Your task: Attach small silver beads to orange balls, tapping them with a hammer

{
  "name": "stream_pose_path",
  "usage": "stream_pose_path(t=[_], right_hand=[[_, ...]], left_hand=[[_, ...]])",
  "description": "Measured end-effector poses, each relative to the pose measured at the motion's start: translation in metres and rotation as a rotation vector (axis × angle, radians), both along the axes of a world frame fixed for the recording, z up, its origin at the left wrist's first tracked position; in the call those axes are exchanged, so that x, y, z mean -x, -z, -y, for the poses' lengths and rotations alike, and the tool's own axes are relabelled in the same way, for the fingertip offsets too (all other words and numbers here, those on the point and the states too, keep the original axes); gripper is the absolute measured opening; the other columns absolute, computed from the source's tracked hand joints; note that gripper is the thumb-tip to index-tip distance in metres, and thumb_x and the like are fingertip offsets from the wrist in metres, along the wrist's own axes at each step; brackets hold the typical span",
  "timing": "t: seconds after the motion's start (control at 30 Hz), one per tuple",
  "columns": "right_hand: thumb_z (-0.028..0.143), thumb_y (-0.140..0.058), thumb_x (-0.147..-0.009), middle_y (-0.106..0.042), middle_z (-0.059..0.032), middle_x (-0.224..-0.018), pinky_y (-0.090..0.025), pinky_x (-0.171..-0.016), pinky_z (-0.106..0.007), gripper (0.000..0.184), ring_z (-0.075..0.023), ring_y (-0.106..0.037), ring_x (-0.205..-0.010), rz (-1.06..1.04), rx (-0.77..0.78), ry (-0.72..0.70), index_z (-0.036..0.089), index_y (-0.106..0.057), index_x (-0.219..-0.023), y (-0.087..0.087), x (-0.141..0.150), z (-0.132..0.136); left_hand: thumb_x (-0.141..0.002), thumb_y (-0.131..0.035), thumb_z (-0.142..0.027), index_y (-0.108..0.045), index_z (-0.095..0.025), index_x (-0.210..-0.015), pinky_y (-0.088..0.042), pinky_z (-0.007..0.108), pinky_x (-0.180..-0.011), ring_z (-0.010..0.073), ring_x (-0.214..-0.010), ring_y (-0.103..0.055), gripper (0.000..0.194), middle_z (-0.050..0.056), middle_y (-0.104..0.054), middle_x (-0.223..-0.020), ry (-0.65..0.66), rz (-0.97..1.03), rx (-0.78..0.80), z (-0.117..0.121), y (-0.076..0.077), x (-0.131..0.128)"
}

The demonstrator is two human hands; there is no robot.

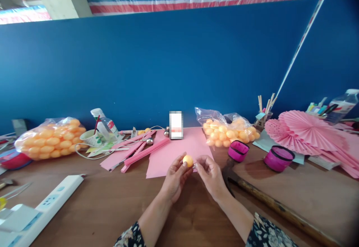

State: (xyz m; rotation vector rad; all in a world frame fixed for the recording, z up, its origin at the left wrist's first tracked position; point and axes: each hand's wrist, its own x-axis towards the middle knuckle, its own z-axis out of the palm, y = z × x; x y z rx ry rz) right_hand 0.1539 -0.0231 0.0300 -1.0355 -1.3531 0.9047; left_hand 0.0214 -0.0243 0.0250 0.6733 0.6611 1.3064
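My left hand [177,176] is closed round an orange ping-pong ball [187,160], gripping it between thumb and fingers. Close beside the ball, the thumb and fingertips of my right hand [209,174] pinch a small shiny thing [194,166], too small to name. Both hands are above the brown table, at the near edge of a pink paper sheet [159,163]. To the right of my right hand lies a hammer [269,198] with a wooden handle, its head close to my wrist.
Bags of orange balls lie at left [52,140] and right [224,133]. A phone [176,125] stands behind the paper. Magenta fabric rings [279,158], pink paper fans [305,131], pink strips [146,155], a bottle [105,123] and a power strip [57,196] lie around.
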Motion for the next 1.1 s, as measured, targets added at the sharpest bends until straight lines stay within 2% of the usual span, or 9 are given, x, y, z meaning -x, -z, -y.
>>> stream_pose_path(t=[0.23,0.47,0.63,0.9,1.1], right_hand=[[0.033,-0.054,-0.079,-0.057,-0.0001,-0.065,-0.045,-0.059,-0.023,0.015,-0.0125,-0.055,-0.061,-0.048,0.035,-0.048,0.017,-0.054,-0.078,0.0035,-0.0002,-0.0022],[0.03,-0.053,-0.079,-0.059,-0.0007,-0.072,-0.046,-0.06,-0.023,0.013,-0.0118,-0.054,-0.064,-0.092,0.072,-0.104,0.017,-0.056,-0.081,0.0015,0.0009,-0.0029],[0.03,-0.052,-0.079,-0.058,0.0004,-0.071,-0.043,-0.06,-0.021,0.014,-0.011,-0.051,-0.064,-0.02,0.044,-0.1,0.017,-0.057,-0.077,-0.0012,-0.0009,-0.0006],[0.036,-0.057,-0.075,-0.055,0.0009,-0.071,-0.04,-0.056,-0.021,0.019,-0.0096,-0.047,-0.06,-0.161,0.122,-0.136,0.017,-0.058,-0.078,0.0009,-0.0003,-0.0026],[0.038,-0.058,-0.075,-0.054,0.0021,-0.067,-0.039,-0.055,-0.02,0.021,-0.0095,-0.045,-0.058,-0.163,0.147,-0.157,0.017,-0.058,-0.077,0.004,0.0001,-0.0032]], left_hand=[[-0.075,-0.061,-0.02,-0.052,-0.02,-0.113,-0.042,0.032,-0.088,0.016,-0.094,-0.057,0.039,0.007,-0.056,-0.11,-0.002,0.004,-0.016,-0.0014,0.0013,-0.0007],[-0.075,-0.061,-0.02,-0.053,-0.02,-0.111,-0.044,0.029,-0.085,0.0143,-0.089,-0.058,0.037,0.007,-0.057,-0.109,0.036,0.053,-0.019,-0.0002,-0.0001,-0.0011],[-0.071,-0.065,-0.021,-0.056,-0.018,-0.107,-0.044,0.027,-0.085,0.0141,-0.089,-0.058,0.037,0.007,-0.06,-0.104,-0.003,0.011,-0.02,0.0001,-0.0015,-0.0013],[-0.073,-0.063,-0.022,-0.053,-0.02,-0.114,-0.042,0.029,-0.088,0.016,-0.098,-0.054,0.042,0.007,-0.058,-0.11,-0.001,-0.066,-0.028,0.0014,-0.0021,-0.0025],[-0.07,-0.065,-0.022,-0.056,-0.018,-0.11,-0.04,0.029,-0.09,0.0163,-0.098,-0.055,0.041,0.007,-0.06,-0.108,-0.015,-0.082,-0.048,0.0018,-0.0022,-0.0029]])
